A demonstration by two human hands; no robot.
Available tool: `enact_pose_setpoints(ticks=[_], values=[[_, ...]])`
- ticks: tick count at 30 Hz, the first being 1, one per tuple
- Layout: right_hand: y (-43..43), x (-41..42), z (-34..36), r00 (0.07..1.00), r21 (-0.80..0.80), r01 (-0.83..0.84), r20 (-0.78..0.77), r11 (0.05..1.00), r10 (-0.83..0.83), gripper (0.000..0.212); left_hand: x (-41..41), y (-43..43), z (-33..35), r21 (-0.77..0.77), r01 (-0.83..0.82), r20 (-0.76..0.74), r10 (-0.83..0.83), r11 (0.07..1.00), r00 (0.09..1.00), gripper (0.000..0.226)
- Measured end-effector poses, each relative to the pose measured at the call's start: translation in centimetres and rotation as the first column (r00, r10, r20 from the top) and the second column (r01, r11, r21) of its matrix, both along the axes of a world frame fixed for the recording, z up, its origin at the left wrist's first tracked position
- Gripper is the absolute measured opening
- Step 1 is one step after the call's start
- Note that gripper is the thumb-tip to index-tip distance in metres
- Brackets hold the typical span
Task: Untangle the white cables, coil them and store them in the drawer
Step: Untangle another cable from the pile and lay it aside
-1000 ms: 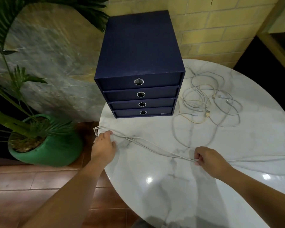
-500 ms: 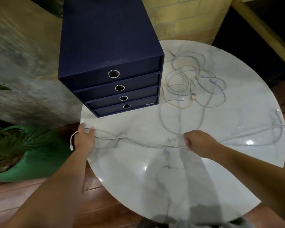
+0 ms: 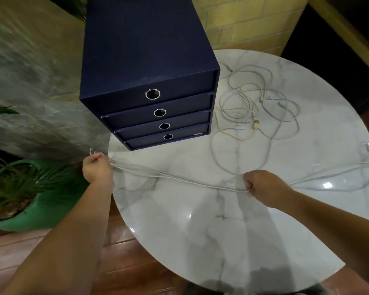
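A long white cable (image 3: 179, 178), folded into several strands, stretches across the round marble table (image 3: 222, 231). My left hand (image 3: 97, 170) grips its folded end just off the table's left edge. My right hand (image 3: 262, 185) grips the strands near the table's middle; from there they run on to the right edge. A tangle of white and yellowish cables (image 3: 256, 109) lies to the right of the navy drawer unit (image 3: 149, 67). All the drawers are closed, each with a round metal pull hole.
A green pot with a palm plant (image 3: 24, 201) stands on the wooden floor to the left of the table. A grey stone wall and yellow brick wall are behind. A dark opening lies at the far right.
The view swung left then slightly back. My left hand drew the folded end past the table's left edge, and the strands between both hands are straighter.
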State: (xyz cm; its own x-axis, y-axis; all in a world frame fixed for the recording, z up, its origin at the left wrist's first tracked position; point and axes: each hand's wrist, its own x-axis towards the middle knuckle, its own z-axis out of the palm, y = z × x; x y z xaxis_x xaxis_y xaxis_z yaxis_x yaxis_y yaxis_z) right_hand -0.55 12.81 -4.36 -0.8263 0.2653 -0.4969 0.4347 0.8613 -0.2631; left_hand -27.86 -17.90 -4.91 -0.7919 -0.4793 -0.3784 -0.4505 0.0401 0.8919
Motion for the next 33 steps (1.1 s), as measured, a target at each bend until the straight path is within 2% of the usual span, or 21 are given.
enact_pose_setpoints(ticks=[2, 5, 9, 11, 13, 15, 17, 18, 19, 21, 25, 27, 30, 33], values=[[-0.1, 0.0, 0.2, 1.000, -0.002, -0.001, 0.002, 1.000, 0.001, 0.031, -0.6, 0.2, 0.9, 0.023, -0.006, 0.001, 0.006, 1.000, 1.000, 0.022], [-0.2, 0.0, 0.4, 1.000, -0.003, 0.002, 0.005, 1.000, -0.002, 0.029, -2.2, -1.2, 1.9, -0.025, 0.023, -0.029, -0.024, 0.999, 0.999, 0.030], [-0.1, 0.1, 0.4, 1.000, -0.006, 0.019, 0.014, 1.000, -0.019, 0.030, -4.2, -3.0, 3.0, 0.022, 0.048, -0.060, -0.046, 0.999, 0.997, 0.035], [-0.1, 0.1, 0.5, 1.000, -0.009, 0.019, 0.010, 1.000, -0.019, 0.030, -4.7, -3.1, 3.8, 0.042, 0.077, -0.091, -0.073, 0.996, 0.993, 0.027], [-0.2, 0.0, 0.5, 1.000, -0.013, 0.021, 0.012, 1.000, -0.021, 0.030, -5.1, -3.0, 4.2, -0.087, 0.048, -0.096, -0.056, 0.995, 0.994, 0.017], [-0.3, 0.0, 0.6, 0.999, -0.018, 0.032, 0.017, 0.999, -0.032, 0.030, -5.3, -3.0, 4.5, -0.084, 0.029, -0.064, -0.035, 0.996, 0.997, 0.023], [-0.3, 0.1, 0.7, 0.999, -0.013, 0.041, 0.022, 0.999, -0.041, 0.029, -5.3, -2.8, 4.9, -0.008, 0.052, 0.010, -0.052, 0.999, 0.999, 0.025], [-0.3, 0.1, 0.8, 0.999, -0.006, 0.042, 0.025, 0.999, -0.042, 0.026, -5.2, -2.6, 4.9, 0.014, 0.068, 0.042, -0.068, 0.998, 0.997, 0.034], [-0.3, 0.2, 0.8, 0.999, -0.001, 0.042, 0.030, 0.999, -0.041, 0.023, -5.0, -2.5, 4.7, 0.004, 0.082, 0.073, -0.082, 0.997, 0.994, 0.044], [-0.3, 0.2, 0.9, 0.999, -0.007, 0.041, 0.032, 0.999, -0.041, 0.019, -4.6, -2.6, 4.4, -0.070, 0.095, 0.119, -0.087, 0.993, 0.989, 0.045], [-0.4, 0.2, 0.9, 0.999, -0.026, 0.044, 0.020, 0.999, -0.044, 0.018, -4.3, -2.8, 4.5, -0.144, 0.106, 0.092, -0.093, 0.984, 0.991, 0.047], [-0.3, 0.2, 1.0, 0.998, -0.025, 0.053, 0.030, 0.998, -0.053, 0.015, -4.4, -2.9, 4.8, -0.101, 0.123, 0.136, -0.109, 0.987, 0.985, 0.057], [-0.3, 0.3, 1.0, 0.998, -0.035, 0.056, 0.018, 0.998, -0.055, 0.017, -4.4, -3.3, 5.9, 0.024, 0.041, 0.177, -0.044, 0.999, 0.983, 0.082], [-0.3, 0.2, 1.0, 0.999, -0.023, 0.030, 0.015, 0.999, -0.030, 0.024, -4.9, -3.7, 7.0, 0.180, 0.052, 0.222, -0.092, 0.982, 0.971, 0.097]])
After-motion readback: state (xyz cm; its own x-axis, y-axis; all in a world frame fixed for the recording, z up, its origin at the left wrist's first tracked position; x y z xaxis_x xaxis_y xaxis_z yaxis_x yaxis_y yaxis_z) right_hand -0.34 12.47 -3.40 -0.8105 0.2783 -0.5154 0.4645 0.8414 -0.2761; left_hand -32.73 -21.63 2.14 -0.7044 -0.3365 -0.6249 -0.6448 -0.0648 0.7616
